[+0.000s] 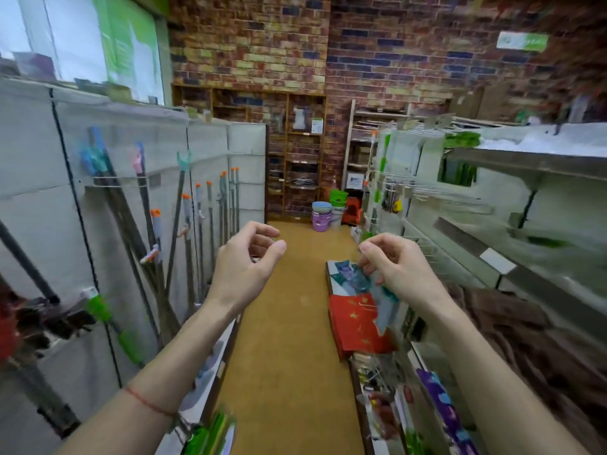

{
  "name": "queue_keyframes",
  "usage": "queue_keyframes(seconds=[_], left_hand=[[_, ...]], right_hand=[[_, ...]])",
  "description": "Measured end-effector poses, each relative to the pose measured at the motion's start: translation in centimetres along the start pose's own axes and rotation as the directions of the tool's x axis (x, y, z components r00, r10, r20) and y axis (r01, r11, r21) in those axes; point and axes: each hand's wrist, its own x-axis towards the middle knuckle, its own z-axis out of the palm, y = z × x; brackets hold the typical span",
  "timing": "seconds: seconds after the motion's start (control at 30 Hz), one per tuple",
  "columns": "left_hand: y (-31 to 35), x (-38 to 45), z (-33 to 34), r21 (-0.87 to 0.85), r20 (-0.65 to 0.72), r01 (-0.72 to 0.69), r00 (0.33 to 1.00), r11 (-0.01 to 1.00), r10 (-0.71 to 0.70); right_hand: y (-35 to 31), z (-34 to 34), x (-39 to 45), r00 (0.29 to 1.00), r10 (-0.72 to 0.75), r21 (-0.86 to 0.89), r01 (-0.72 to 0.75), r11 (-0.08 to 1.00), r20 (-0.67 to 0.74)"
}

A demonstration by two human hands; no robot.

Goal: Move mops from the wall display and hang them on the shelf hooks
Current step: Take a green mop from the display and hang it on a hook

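Several mops (184, 221) with dark and grey poles and orange or coloured caps hang and lean along the white wall display (42, 205) on my left. The shelf unit (532, 165) with wire hooks (437, 188) runs along my right. My left hand (249, 257) is raised over the aisle, fingers loosely curled, holding nothing I can make out. My right hand (391, 261) is raised beside it at the same height, fingers also loosely curled and empty. Neither hand touches a mop. The picture is blurred by motion.
A tan floor aisle (289, 323) leads to a brick back wall (262, 44). Stacked plastic buckets (322, 215) and stools stand at the far end. Red and blue packaged goods (358, 320) lie on the low right shelf, brown mop heads (525, 339) beside them.
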Motion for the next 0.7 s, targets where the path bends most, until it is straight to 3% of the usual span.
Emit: queue_keyframes(seconds=[0.23, 0.7], left_hand=[[-6.4, 14.1, 5.2, 0.013, 0.031, -0.034, 0.999, 0.999, 0.033], [-22.1, 41.0, 23.4, 0.106, 0.067, -0.075, 0.995, 0.992, 0.068]], right_hand=[[5.4, 2.2, 14.0, 0.998, 0.04, 0.03, -0.038, 0.999, -0.05], [24.4, 4.8, 45.9, 0.994, 0.032, 0.042, -0.028, 0.999, -0.103]])
